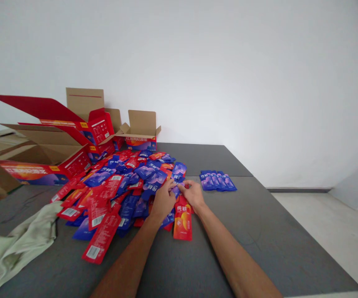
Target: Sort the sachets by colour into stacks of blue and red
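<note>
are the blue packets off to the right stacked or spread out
Spread out: the blue packets lie flat in an overlapping row on the grey table, apart from the pile.

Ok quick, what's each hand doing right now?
Left hand: fingers curled on a blue packet at the edge of the pile.
Right hand: pinching the same blue packet; grip closed.
</note>
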Demonstrator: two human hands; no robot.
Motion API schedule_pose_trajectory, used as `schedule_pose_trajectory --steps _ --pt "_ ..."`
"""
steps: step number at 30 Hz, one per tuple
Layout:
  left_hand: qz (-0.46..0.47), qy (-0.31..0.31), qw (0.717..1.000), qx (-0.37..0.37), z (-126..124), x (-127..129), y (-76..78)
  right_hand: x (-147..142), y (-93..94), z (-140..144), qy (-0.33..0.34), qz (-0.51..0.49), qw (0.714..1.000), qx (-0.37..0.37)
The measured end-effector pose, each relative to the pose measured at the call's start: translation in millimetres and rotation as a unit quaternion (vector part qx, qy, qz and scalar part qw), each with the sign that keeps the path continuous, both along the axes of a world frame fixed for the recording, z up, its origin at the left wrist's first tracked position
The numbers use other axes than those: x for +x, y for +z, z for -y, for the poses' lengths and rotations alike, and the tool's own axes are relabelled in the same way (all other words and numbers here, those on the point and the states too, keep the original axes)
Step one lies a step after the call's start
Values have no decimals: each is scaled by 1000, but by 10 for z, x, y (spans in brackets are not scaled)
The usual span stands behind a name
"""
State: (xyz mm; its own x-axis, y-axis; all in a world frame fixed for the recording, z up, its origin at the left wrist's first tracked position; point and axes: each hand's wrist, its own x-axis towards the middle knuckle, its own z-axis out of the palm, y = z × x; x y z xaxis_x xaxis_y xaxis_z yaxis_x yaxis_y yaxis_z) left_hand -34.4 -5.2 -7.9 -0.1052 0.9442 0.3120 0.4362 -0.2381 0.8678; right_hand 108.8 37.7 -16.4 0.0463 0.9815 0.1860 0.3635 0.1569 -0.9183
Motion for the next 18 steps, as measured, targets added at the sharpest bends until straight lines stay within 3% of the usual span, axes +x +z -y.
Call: schedule_pose_trajectory --steps 5,8,11,18 --pt "15 54 998 36 12 26 61 138 147 163 51 -246 968 -18" --pt "21 6 1000 10 27 54 68 183 234 283 87 -322 942 -39" --pt "7 -52 999 -8 35 59 67 184 278 364 98 -351 930 -44" --pt "95 -57 992 -58 89 85 140 206 286 399 48 -299 953 -29"
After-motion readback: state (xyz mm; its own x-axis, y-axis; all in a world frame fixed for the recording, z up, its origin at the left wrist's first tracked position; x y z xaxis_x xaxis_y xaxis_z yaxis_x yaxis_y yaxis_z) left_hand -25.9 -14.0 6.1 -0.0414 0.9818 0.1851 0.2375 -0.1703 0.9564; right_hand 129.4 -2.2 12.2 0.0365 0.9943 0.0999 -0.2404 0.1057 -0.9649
